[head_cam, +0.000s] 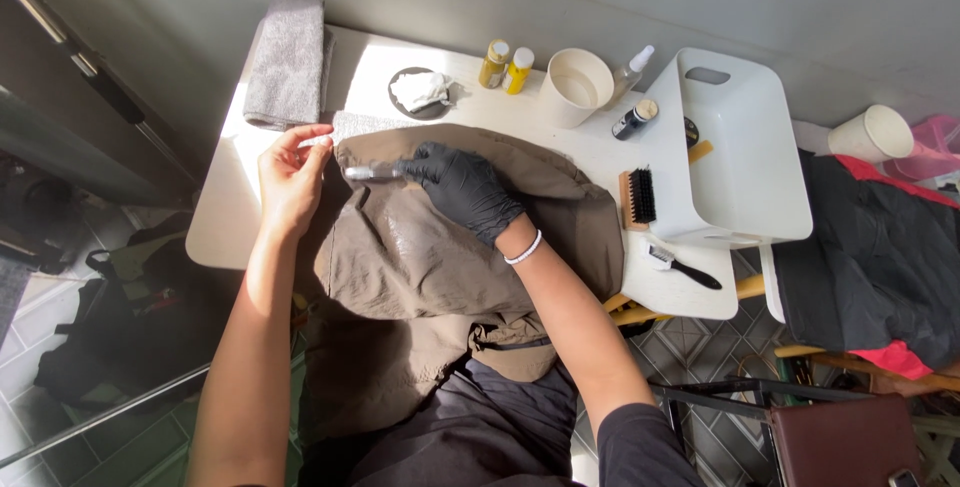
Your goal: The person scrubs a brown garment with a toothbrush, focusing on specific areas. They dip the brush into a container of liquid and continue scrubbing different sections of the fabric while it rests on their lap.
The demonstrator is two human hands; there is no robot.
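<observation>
A: Pinching the edge of the brown garment [440, 247] on the table [215, 227], the bare left hand [290, 182] has its grip closed on cloth; the gloved right hand [462, 190] has its grip clamped on a small silvery tool [368, 174].

B: Risk?

A: The cloth may slip and bunch. The cup [575, 85] and yellow bottles [505, 67] stand near enough to knock over.

Hard sunlight falls from the upper left, bleaching the table [372, 65] to glare near the grey towel [288, 55]. The floor at the left lies in deep shadow. Focus is sharp mid-frame; edges bow slightly.
</observation>
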